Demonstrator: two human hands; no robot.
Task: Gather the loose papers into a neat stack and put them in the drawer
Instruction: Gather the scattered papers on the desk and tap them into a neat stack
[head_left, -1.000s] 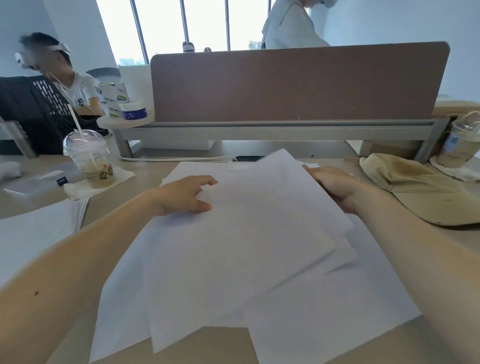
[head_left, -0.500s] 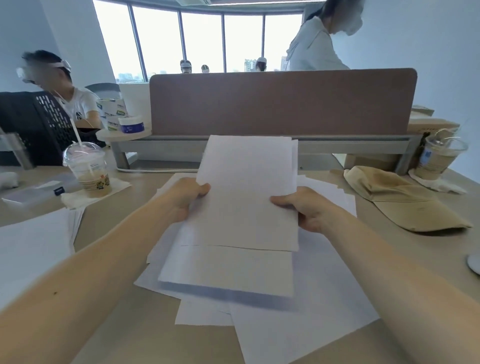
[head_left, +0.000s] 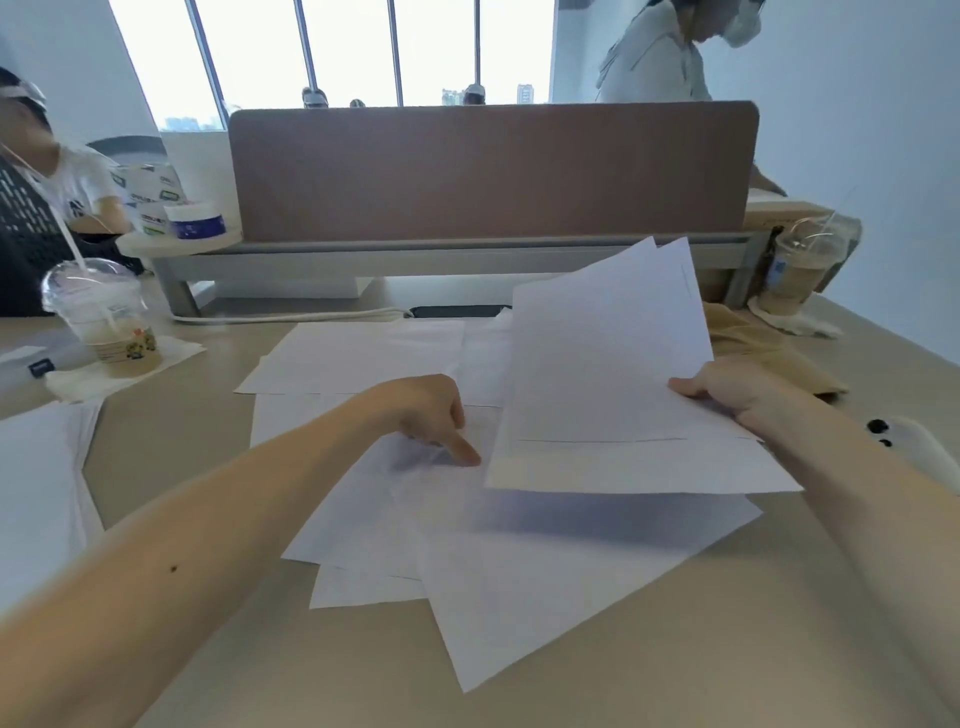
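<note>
My right hand (head_left: 737, 392) grips a small bundle of white sheets (head_left: 608, 374) by its right edge and holds it tilted above the desk. Under and left of it, several loose white papers (head_left: 509, 582) lie fanned out on the beige desk (head_left: 675, 665). My left hand (head_left: 431, 415) is down on those loose papers, its fingertips pressing on a sheet just left of the lifted bundle. No drawer is in view.
A second pile of paper (head_left: 36, 493) lies at the left edge. An iced drink cup (head_left: 106, 317) stands far left, another cup (head_left: 802, 270) far right beside a tan cap (head_left: 769, 348). A brown partition (head_left: 493, 171) closes the back; people sit beyond.
My left hand let go of the lifted sheets and dropped onto the papers on the desk. My right hand carried the bundle to the right, holding it alone.
</note>
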